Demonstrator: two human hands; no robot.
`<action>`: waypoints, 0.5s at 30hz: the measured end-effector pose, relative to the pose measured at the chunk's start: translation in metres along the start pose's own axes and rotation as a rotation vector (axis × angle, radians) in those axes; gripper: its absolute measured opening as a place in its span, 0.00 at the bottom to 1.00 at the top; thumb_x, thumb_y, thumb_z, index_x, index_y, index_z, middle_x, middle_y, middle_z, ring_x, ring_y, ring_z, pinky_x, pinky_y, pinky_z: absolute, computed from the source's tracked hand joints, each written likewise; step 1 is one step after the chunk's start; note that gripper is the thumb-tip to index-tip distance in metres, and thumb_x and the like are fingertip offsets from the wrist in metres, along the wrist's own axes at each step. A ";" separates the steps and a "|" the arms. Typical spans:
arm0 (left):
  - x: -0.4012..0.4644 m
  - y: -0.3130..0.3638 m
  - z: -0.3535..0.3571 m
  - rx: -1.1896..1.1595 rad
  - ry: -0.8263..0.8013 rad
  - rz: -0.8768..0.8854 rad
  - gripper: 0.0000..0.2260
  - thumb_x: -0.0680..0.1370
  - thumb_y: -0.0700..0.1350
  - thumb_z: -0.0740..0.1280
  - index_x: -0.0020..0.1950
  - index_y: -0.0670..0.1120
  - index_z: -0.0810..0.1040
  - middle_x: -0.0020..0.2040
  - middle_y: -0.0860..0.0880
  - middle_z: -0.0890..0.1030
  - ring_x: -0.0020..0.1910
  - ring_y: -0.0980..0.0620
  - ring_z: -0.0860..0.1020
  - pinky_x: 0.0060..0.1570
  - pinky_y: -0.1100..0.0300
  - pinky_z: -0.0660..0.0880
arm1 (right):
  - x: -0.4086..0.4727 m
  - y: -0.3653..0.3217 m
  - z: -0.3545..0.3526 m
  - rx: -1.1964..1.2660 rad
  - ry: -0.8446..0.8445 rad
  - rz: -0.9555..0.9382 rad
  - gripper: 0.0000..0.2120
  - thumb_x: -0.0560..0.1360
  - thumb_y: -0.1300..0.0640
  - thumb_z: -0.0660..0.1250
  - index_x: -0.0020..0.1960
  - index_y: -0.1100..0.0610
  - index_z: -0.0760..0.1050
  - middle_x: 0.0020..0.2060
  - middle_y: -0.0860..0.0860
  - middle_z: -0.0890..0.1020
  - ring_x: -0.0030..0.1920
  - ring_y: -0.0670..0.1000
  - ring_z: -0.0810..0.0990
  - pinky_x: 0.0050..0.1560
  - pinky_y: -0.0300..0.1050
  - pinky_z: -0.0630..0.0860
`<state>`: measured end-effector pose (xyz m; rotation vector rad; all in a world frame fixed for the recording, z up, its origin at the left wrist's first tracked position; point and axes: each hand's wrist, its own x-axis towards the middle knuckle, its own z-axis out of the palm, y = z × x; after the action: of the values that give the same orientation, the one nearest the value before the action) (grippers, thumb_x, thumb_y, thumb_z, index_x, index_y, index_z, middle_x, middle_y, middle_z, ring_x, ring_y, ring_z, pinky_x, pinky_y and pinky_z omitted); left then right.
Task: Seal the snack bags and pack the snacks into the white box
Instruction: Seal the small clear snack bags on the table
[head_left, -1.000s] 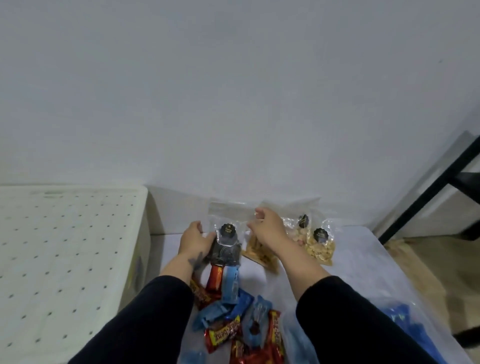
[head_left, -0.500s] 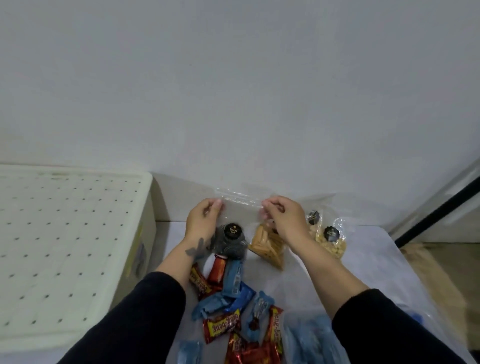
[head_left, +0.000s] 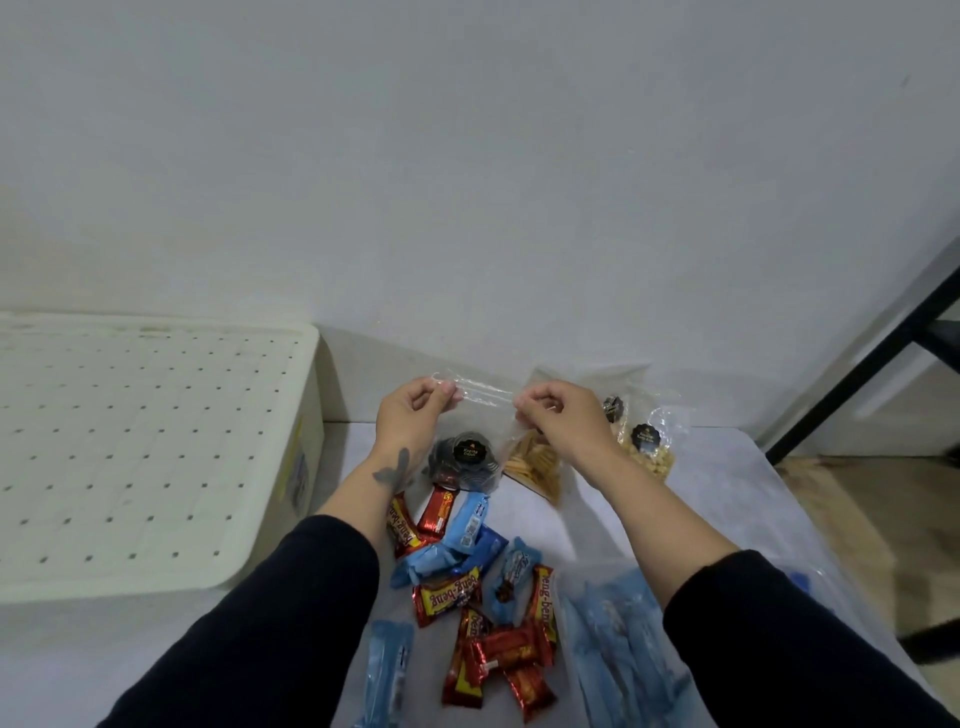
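Pale counter (head_left: 727, 499) against white wall: left hand (head_left: 410, 415) and right hand (head_left: 558, 423) pinching clear snack bag (head_left: 475, 441) top edge, fingers curled; wrapped candy bars (head_left: 467, 597) nearer.

A plain white wall (head_left: 467, 171) fills the upper part of the view, evenly and dimly lit. At the foot of this wall a surface covered in a pale cloth (head_left: 727, 499) is seen. To the right of the wall, a black metal frame (head_left: 862, 364) is seen slanting down to a light wooden floor (head_left: 852, 519).
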<state>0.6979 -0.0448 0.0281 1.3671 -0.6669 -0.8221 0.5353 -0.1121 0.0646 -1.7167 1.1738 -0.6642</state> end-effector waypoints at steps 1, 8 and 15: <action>-0.001 0.001 0.000 -0.002 -0.017 -0.005 0.04 0.77 0.42 0.66 0.43 0.45 0.79 0.43 0.50 0.82 0.44 0.58 0.81 0.44 0.69 0.74 | -0.001 -0.001 0.000 -0.014 -0.002 -0.003 0.05 0.76 0.58 0.67 0.42 0.52 0.78 0.39 0.50 0.83 0.47 0.52 0.84 0.50 0.47 0.81; -0.002 0.001 0.002 0.012 -0.048 -0.008 0.05 0.78 0.42 0.65 0.43 0.46 0.78 0.44 0.49 0.81 0.46 0.55 0.79 0.45 0.66 0.73 | -0.007 -0.001 0.006 -0.254 0.013 -0.068 0.09 0.79 0.55 0.62 0.48 0.59 0.78 0.44 0.53 0.83 0.43 0.50 0.79 0.35 0.32 0.65; 0.003 0.002 0.006 0.018 -0.049 -0.002 0.04 0.78 0.41 0.66 0.44 0.45 0.78 0.44 0.49 0.82 0.46 0.54 0.80 0.48 0.67 0.75 | -0.004 -0.001 -0.003 -0.277 0.013 -0.099 0.05 0.76 0.58 0.67 0.44 0.58 0.79 0.38 0.49 0.80 0.36 0.41 0.75 0.35 0.27 0.65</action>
<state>0.6947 -0.0507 0.0305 1.3676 -0.7131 -0.8552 0.5321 -0.1096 0.0666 -2.0161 1.2412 -0.5937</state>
